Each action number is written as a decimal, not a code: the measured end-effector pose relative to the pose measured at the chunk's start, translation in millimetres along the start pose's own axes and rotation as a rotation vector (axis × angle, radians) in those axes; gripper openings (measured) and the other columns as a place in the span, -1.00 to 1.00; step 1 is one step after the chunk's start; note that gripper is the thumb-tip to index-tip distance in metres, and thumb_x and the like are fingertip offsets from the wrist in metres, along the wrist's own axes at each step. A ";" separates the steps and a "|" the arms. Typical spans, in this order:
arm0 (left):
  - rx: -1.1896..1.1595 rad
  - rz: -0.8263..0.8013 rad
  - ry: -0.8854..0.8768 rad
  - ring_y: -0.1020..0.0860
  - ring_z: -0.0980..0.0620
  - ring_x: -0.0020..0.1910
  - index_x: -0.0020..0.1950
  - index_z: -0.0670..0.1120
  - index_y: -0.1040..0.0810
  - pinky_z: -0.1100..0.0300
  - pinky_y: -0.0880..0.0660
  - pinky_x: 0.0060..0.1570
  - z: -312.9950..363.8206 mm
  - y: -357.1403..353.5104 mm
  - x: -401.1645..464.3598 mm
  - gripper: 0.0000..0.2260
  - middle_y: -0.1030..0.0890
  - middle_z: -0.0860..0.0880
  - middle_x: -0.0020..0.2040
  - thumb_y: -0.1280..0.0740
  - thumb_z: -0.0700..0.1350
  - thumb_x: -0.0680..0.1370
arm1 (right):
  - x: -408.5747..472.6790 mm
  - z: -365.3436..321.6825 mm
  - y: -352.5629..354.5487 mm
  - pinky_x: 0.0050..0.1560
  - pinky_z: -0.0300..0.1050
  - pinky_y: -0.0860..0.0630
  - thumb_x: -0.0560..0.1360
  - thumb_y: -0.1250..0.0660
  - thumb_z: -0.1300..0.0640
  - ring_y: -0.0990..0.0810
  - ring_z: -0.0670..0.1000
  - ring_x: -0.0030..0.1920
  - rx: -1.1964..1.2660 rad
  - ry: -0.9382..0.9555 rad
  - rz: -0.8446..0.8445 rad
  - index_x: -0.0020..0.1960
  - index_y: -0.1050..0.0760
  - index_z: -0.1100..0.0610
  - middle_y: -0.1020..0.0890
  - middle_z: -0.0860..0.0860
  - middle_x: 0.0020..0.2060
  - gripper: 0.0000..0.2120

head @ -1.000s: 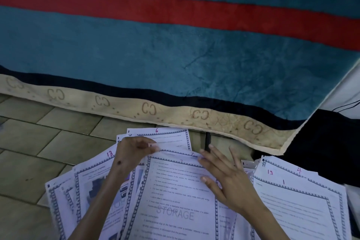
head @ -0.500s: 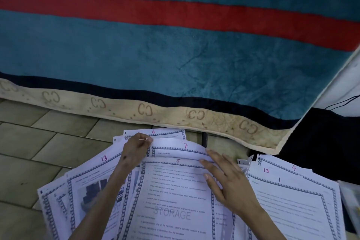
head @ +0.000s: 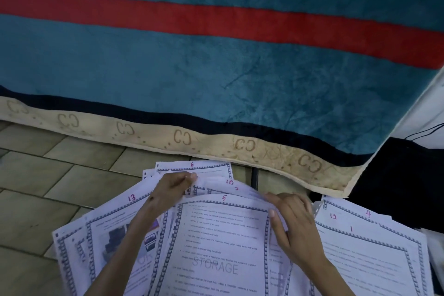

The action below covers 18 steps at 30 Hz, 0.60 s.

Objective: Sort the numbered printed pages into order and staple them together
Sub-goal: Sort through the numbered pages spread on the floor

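Sorting step, stapling not begun: left hand (head: 171, 190) pinching far corners of white border-printed numbered pages (head: 223, 230) on floor, right hand (head: 292, 221) pinching their right corners; next, locate lowest remaining number.

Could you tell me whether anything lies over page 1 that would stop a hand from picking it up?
Nothing visible lies over page 1: it sits on top of the right-hand pile, above pages 12 and 4. The right hand is just beside it, its fingers on the edge of page 5.
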<state>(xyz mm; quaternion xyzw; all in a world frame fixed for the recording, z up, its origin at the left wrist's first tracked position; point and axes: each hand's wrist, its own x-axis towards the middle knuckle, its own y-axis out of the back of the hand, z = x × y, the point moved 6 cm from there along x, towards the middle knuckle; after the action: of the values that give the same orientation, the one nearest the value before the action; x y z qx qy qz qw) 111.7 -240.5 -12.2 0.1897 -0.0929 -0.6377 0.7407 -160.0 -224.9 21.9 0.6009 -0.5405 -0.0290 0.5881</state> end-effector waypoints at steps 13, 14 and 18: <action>0.144 0.517 0.269 -0.52 -0.18 0.11 0.20 -0.25 -0.51 0.16 -0.36 -0.03 -57.4 76.7 17.2 -0.76 -0.56 -0.26 0.15 -0.18 -0.29 0.58 | -33.0 -79.7 -131.6 0.37 0.14 0.08 0.52 0.08 -0.36 0.01 0.05 0.50 -0.222 0.076 -0.584 0.38 -0.30 -0.21 -0.42 -0.04 0.38 -0.48; 0.182 0.506 0.306 -0.52 -0.20 0.11 0.15 -0.25 -0.51 0.13 -0.38 -0.02 -66.4 81.9 22.6 -0.80 -0.54 -0.28 0.10 -0.18 -0.29 0.57 | -38.4 -78.5 -135.7 0.36 0.15 0.09 0.50 0.08 -0.39 0.03 0.03 0.50 -0.246 0.056 -0.591 0.38 -0.30 -0.23 -0.45 -0.05 0.36 -0.46; 0.209 0.452 0.387 -0.54 -0.15 0.06 0.11 -0.35 -0.51 0.13 -0.37 -0.09 -76.4 82.4 37.4 -0.74 -0.53 -0.26 -0.03 -0.37 -0.24 0.49 | -41.4 -73.8 -139.3 0.37 0.14 0.07 0.49 0.07 -0.41 0.19 0.00 0.53 -0.268 0.017 -0.571 0.43 -0.17 -0.23 -0.43 -0.07 0.37 -0.43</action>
<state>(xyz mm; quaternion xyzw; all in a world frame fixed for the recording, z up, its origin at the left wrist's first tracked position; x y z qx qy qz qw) 222.0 -255.3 -52.8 0.3570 -0.0549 -0.3959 0.8443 -41.9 -185.2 -83.1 0.6459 -0.3363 -0.2591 0.6345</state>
